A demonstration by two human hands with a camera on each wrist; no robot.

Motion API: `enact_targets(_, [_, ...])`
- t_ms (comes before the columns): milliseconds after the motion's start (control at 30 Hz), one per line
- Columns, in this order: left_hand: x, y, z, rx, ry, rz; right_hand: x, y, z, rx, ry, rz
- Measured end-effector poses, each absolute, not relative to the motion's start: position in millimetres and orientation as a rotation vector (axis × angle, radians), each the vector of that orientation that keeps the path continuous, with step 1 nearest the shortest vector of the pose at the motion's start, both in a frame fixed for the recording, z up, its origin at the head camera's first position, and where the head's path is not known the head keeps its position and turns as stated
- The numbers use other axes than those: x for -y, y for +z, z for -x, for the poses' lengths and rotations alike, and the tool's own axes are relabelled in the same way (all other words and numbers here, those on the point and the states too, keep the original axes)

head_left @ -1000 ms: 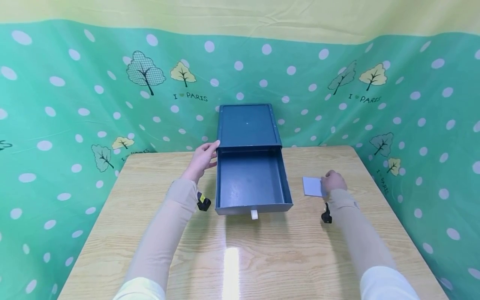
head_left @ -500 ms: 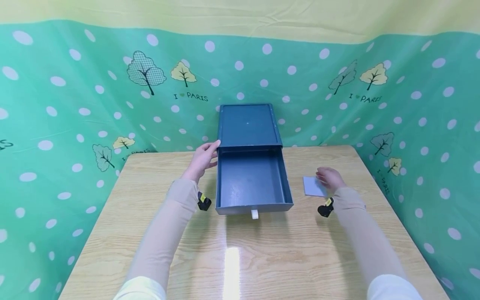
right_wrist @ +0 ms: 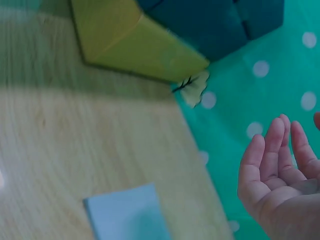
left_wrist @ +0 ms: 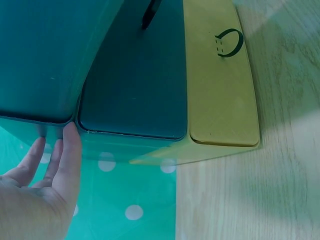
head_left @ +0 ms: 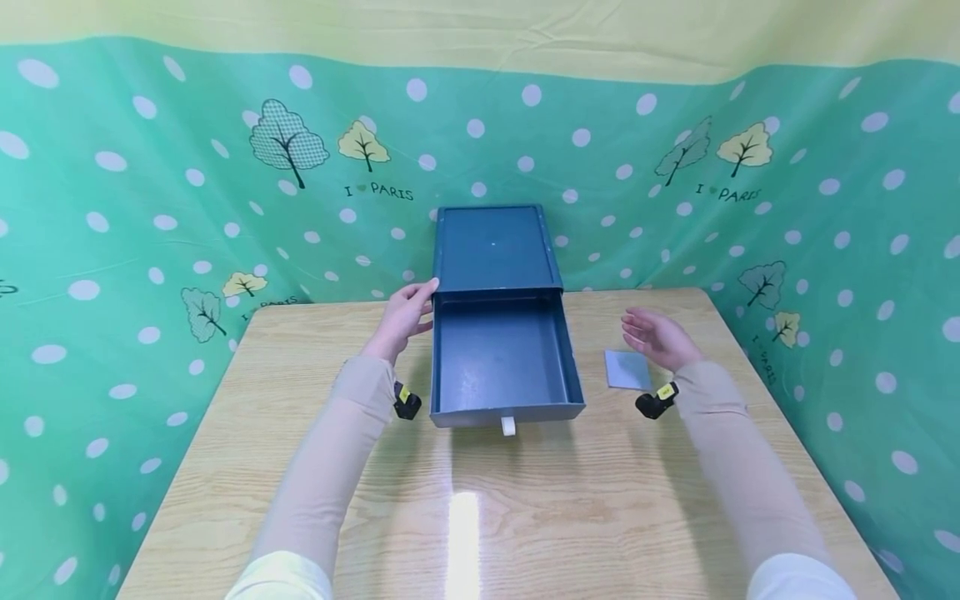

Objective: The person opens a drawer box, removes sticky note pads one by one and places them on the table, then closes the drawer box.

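Observation:
A dark blue drawer cabinet stands at the back of the table, its top drawer pulled out with a bare inside. My left hand steadies the cabinet's left front edge; in the left wrist view its straight fingers touch the side wall beside the top drawer. Further right, a light blue square pad lies flat on the wood. My right hand is raised just beyond the pad, holding nothing. Seen from the right wrist, its fingers are loosely bent, palm showing, apart from the pad's corner.
Below the open drawer are a shut blue drawer and a shut yellow drawer with a dark loop pull. A white tab sticks out from the open drawer's front. A green dotted curtain hangs close behind the table.
My right hand has lifted off the pad and moved up and away from it, its fingers loosening; the pad stays lying on the table. The left hand and drawer have not moved.

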State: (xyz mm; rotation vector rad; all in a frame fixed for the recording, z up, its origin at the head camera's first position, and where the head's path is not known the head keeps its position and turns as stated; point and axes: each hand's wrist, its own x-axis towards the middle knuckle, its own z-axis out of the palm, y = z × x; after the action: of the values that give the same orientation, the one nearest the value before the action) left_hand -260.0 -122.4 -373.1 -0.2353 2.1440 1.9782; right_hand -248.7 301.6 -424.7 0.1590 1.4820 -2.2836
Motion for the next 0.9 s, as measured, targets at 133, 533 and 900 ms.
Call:
enact_targets(133, [122.1, -372.7, 259.5, -2.146, 1.973, 0.230, -306.0, -429.8, 254.8, -1.478, -2.281, -0.002])
enact_targets(533, [120.8, -372.6, 257.9, -2.146, 1.968, 0.213, -280.3, -379.1, 236.6, -1.464, -2.273, -0.089])
enact_targets(900, [122.3, -374.5, 260.2, -2.136, 1.985, 0.233, -267.6, -360.0, 229.8, -1.465, -2.281, 0.045])
